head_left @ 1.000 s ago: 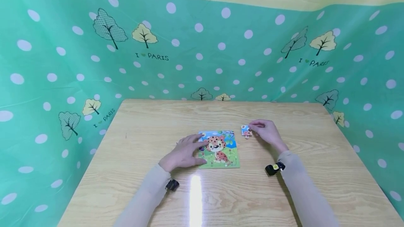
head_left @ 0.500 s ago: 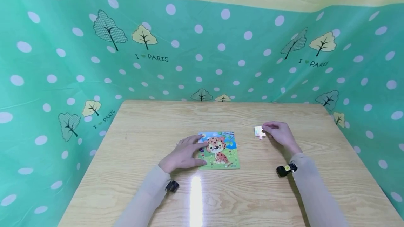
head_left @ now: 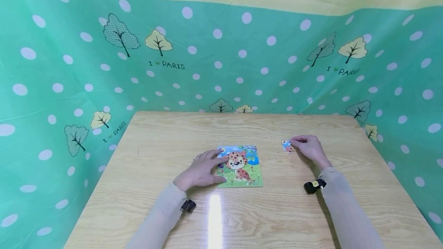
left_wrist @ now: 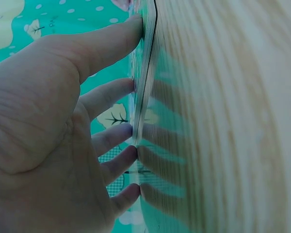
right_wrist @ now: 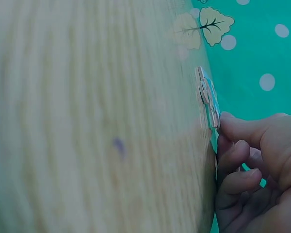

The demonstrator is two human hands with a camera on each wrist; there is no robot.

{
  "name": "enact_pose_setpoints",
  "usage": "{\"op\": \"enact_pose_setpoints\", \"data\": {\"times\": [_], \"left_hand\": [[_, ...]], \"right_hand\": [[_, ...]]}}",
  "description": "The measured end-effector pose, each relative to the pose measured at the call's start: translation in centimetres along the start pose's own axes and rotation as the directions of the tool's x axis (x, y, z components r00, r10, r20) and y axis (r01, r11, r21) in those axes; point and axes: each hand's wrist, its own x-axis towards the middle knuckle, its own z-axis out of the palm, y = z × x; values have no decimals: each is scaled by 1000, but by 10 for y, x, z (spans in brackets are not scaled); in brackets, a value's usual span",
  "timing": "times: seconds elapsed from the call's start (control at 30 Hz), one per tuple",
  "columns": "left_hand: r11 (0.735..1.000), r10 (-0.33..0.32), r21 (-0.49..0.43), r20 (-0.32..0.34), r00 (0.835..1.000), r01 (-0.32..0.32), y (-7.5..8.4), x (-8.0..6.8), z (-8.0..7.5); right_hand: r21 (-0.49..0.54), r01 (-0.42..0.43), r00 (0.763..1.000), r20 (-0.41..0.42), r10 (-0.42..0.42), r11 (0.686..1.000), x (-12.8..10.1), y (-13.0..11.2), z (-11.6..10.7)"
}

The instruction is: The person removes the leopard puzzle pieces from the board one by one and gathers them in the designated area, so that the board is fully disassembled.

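The puzzle piece has moved rightward — right hand pinching it, left hand outspread on the puzzle.

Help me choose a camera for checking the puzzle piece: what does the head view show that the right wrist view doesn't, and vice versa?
Only the head view: the left hand on the spotted-cat puzzle, and the PARIS lettering.

Only the right wrist view: the puzzle piece edge-on, and the lower fingers of the right hand curled below its thumb.

Both: that hand pinching the piece, the wood-grain table and the green dotted cloth.
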Motion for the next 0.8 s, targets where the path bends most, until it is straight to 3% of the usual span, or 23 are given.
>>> {"op": "enact_pose_setpoints", "data": {"times": [0.23,0.53,0.8], "left_hand": [[1000,2,2,-4,1000,-2,1,1,-1],[1000,-3,6,-5,1000,3,1,1,1],[1000,-8,14,-3,1000,8,-1,0,3]], "right_hand": [[-64,18,1000,-22,-19,998,2,-1,2],[-20,18,1000,-17,-18,1000,-2,-4,3],[14,108,994,-12,-108,994,-8,-23,20]]}}
